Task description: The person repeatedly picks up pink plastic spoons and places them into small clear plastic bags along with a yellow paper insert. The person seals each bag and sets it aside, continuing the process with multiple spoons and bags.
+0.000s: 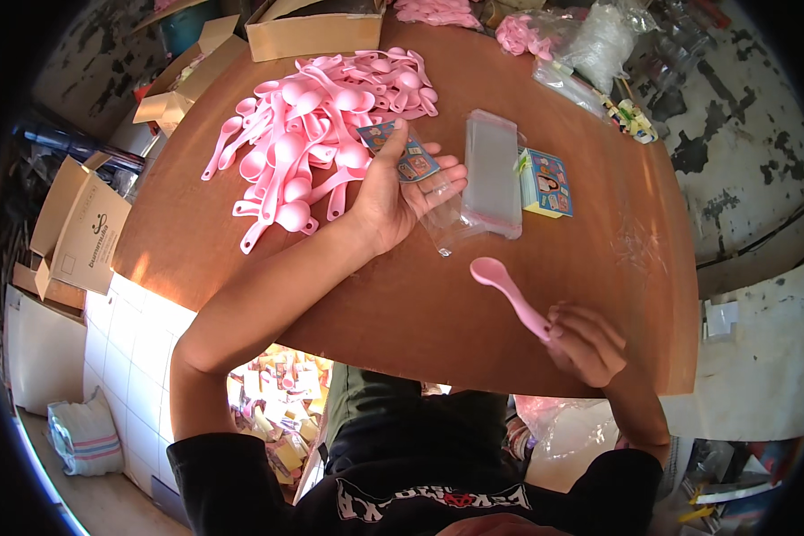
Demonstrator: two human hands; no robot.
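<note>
My left hand (391, 198) is turned palm up, its thumb pressing a blue printed card (417, 163) against the fingers. A clear plastic bag (448, 221) hangs from the same hand; whether the card lies inside it I cannot tell. Near the table's front edge, my right hand (587, 345) grips a pink spoon (515, 293) by its handle end, bowl pointing to the far left. Beyond my left hand spreads a heap of pink spoons (287, 147). To its right lie a stack of clear bags (491, 170) and, beside that, a stack of printed cards (547, 185).
The brown table (402, 313) has open cardboard boxes (312, 36) at its far edge and left side. Far right are a bundle of clear plastic (607, 45) and more pink pieces (520, 36). Below the table's front left, a container holds many packaged items (286, 393).
</note>
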